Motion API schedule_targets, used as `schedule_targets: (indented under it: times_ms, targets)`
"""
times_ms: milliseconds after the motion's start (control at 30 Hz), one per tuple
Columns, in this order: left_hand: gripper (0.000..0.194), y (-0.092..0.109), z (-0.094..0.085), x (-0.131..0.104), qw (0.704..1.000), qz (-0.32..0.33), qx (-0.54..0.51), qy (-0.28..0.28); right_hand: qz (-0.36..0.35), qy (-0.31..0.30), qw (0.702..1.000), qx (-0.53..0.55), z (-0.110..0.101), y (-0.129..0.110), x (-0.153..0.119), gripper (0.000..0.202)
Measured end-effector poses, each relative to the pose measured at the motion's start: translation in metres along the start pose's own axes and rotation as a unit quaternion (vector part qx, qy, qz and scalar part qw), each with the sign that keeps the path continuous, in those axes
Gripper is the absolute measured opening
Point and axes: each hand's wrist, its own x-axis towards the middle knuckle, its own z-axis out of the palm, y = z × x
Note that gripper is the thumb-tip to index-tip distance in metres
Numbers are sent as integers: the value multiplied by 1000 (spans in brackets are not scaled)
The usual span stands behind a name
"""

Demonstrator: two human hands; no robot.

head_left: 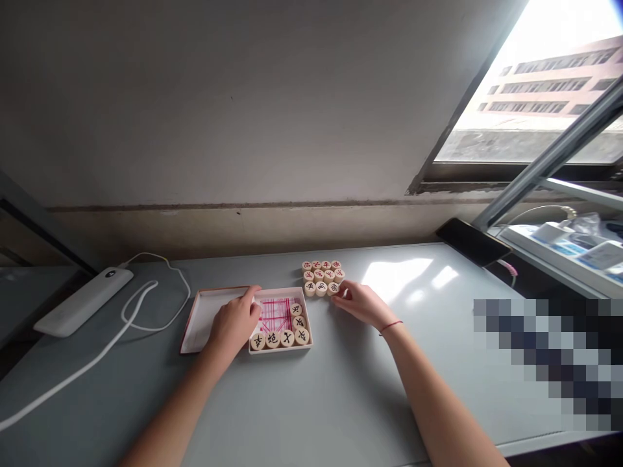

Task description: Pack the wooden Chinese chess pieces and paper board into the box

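Several round wooden Chinese chess pieces [321, 275] stand in close rows on the table, red-marked ones behind and black-marked ones in front. At the right end of the front row, my right hand [361, 303] has its fingers closed on a black-marked chess piece [333, 288]. A shallow white box [281, 351] lies to the left, with black-marked pieces [287, 338] along its front and right sides. Its inside bottom shows pink lines. My left hand [235, 322] grips the box's left wall with bent fingers, partly hiding it. Beneath that hand is the box lid [202, 318], lying inside up.
A white power strip [85, 301] with a looping white cord [114, 340] lies on the left. A dark phone [473, 241] leans near the metal frame at the right. White boxes [569, 243] sit beyond it. The wall [243, 227] borders the table's back edge.
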Motion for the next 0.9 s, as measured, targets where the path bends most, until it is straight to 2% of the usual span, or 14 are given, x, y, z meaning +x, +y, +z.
schedule_targets:
  times_ms: [300,567,633,700,767,833,900]
  targets:
    - [41,1,2,1,1000,-10,-7,9,-17,41,998,-50,10,-4,3,10]
    - [40,0,1,1,1000,-17,-3,-9,-15,32,997,-70,6,-3,1,21]
    - [41,1,0,-1,1000,-18,20,5,-16,31,997,-75,3,-6,-2,23]
    - [41,5,0,-3,996,2,58,67,-39,28,997,-56,2,-12,-6,18]
    - [38,11,0,-5,987,49,80,132,-91,6,996,-3,4,-20,-11,12]
    - [32,18,3,-6,981,115,66,145,-149,-32,987,52,10,-30,-15,25]
    - [29,26,8,-5,977,168,38,123,-186,-58,978,74,17,-38,-18,35]
